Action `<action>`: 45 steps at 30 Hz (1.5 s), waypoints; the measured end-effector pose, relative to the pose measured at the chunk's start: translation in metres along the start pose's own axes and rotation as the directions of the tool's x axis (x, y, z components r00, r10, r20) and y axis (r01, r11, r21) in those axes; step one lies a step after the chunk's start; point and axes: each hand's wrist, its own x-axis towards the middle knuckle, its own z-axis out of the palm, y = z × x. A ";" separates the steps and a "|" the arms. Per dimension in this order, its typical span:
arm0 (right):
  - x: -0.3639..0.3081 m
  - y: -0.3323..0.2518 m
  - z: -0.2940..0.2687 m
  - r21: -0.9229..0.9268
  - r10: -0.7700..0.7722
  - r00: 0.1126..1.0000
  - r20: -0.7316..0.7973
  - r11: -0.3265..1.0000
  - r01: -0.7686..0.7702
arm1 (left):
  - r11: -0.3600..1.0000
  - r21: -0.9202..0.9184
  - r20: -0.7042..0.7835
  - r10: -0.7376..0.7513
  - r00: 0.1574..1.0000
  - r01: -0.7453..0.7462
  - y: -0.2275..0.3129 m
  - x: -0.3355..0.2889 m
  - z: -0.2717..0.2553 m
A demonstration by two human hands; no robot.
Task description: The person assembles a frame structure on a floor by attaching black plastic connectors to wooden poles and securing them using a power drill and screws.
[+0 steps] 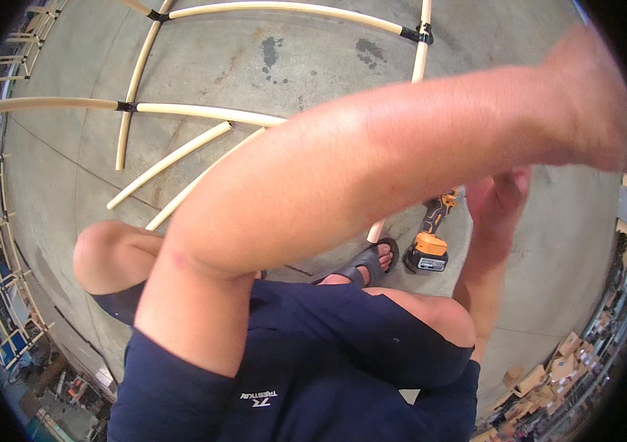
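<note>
My left arm reaches across the view from the lower left to the upper right. At its end my left hand [590,107] is smeared by motion near the dark rim, its fingers not readable. Below that forearm, my right hand [498,199] is raised with curled fingers; the forearm partly covers it, and anything between the fingers is hidden. Close beside the right hand a cordless drill [431,232], orange and black, stands on its battery on the concrete floor. A cream tube frame [210,112] with black joints [128,107] lies beyond my left arm.
Two loose cream tubes [170,163] lie at the left, one partly behind my arm. My sandalled foot [372,264] is beside the drill. Tube racks [4,258] line the far left; cardboard boxes [549,372] are piled at the lower right.
</note>
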 end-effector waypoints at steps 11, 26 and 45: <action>-0.045 -0.059 0.037 -0.005 -0.251 0.964 -0.085 0.968 0.252 | 0.695 -0.363 0.367 -0.505 0.781 0.620 -0.064 -0.271 0.071; -0.080 -0.004 0.024 -0.333 -0.410 0.881 -0.235 0.886 0.323 | 0.589 -0.282 0.300 -0.696 0.653 0.757 0.013 -0.358 0.181; -0.090 0.030 0.037 -0.428 -0.427 0.898 -0.106 0.835 0.346 | 0.650 -0.196 0.216 -0.701 0.679 0.734 0.016 -0.354 0.197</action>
